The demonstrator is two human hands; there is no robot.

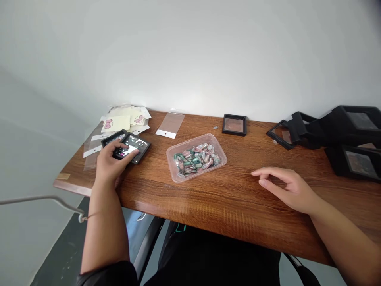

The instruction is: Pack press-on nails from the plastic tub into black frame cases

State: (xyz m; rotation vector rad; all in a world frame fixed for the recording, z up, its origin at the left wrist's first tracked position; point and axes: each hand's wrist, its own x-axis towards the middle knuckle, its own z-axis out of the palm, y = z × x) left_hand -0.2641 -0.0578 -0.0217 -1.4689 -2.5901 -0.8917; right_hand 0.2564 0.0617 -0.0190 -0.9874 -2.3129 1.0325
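left fingers [117, 147] closed over the black case [133, 145] — right fingers [268, 171] loose, empty, on the table [226, 194]

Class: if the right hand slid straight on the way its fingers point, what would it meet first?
Probably the clear plastic tray of small pieces; bare table lies between it and the right hand.
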